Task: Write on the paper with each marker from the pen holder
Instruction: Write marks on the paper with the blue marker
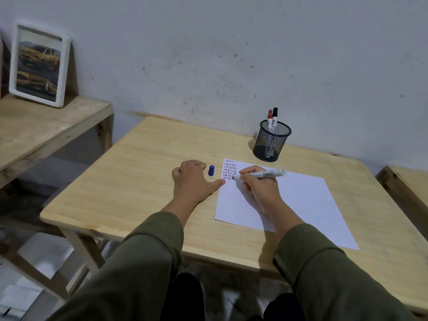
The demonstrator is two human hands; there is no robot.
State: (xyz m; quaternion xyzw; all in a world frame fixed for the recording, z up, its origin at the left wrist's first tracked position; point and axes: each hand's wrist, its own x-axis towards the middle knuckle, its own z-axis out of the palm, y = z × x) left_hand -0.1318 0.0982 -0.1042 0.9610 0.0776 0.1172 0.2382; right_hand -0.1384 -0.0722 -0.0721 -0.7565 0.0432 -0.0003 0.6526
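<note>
Marker (261, 174) pinched in right hand (260, 185), fingers closed round the barrel, tip down on paper (298, 200) at the bottom of the little dash rows near the top-left corner. Long axis running right and slightly away from tip. Left hand (193, 179) flat on table (139, 181), holding nothing, thumb touching the sheet's edge. Blue cap (211, 170) just beside it, so probably nearer for recapping. 2 more markers (272, 126) upright in pen holder (271, 141), beyond the paper.

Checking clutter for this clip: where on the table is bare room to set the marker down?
Bare table left of the left hand, and right of the pen holder beyond the paper. Crowded between blue cap, left hand and right hand.
</note>
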